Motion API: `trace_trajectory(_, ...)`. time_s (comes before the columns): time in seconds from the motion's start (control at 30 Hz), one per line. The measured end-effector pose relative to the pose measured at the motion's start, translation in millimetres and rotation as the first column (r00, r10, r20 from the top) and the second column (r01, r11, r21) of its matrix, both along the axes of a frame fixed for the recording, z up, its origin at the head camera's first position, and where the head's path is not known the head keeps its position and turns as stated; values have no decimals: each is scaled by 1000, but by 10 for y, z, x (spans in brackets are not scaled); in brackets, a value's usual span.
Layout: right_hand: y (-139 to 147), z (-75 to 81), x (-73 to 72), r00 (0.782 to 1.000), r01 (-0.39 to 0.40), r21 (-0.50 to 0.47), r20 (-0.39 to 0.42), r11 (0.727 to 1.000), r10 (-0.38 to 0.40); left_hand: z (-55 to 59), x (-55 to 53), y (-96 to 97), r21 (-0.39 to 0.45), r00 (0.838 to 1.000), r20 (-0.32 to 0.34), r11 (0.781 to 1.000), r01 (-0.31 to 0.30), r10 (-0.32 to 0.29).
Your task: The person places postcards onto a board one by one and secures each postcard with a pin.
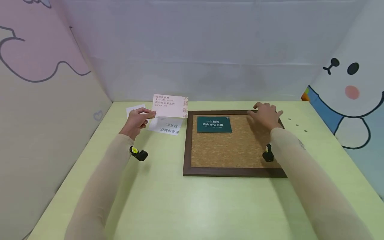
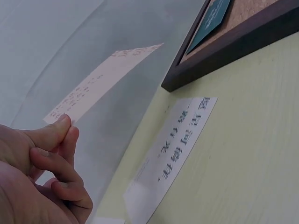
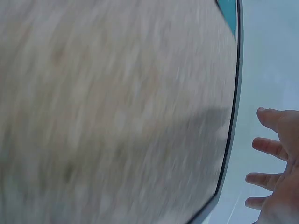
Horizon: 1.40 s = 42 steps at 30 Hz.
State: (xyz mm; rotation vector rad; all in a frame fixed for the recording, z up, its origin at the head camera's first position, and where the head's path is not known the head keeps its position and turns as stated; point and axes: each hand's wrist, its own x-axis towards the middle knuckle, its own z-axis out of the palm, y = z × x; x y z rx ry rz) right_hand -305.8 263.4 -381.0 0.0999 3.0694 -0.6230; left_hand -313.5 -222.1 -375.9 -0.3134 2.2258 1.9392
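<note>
My left hand [image 1: 137, 120] pinches a pale pink printed card [image 1: 169, 106] by its left edge, between thumb and forefinger, holding it raised. Below it a white card with dark lettering [image 2: 170, 144] lies on the table, and another white card [image 1: 135, 108] is partly covered by the hand. A brown-framed cork board [image 1: 225, 151] lies to the right. On its upper left is a dark green card [image 1: 214, 124] with a small pin at the top right corner. Fingers spread, my right hand [image 1: 266, 115] hovers around the board's upper right corner, with nothing seen in it.
Several small objects, perhaps pins [image 1: 297, 125], lie on the pale green table [image 1: 168, 206] right of the board. Something patterned [image 1: 301, 144] is mostly hidden by the right sleeve. A white sheet [image 1: 186, 50] stands behind, with printed panels [image 1: 354, 110] on both sides.
</note>
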Motion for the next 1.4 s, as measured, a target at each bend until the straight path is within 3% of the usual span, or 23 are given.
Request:
trace_trajectory(0.17,340,-8,77,999,41,8,26,999,-41,-79,-128,307,31,1000,-8,999,19,-18)
trace_trajectory(0.43,793,-5,240,984,154,69,74,986,-159,-85,-190,916,62,998,-11,996,65,-65)
trace_trajectory(0.8,1247,5,418,970,210,105,103,972,-221,-115,-95,1700,20,993,-37,994,109,-108)
trace_trajectory(1.13,1548,11,580,956,240,110,150,965,-254,-165,9,2215,18,979,-34,979,201,-201)
trace_trajectory(1.4,1581,-6,614,954,240,117,157,964,-256,-301,29,2590,31,983,-7,982,184,-184)
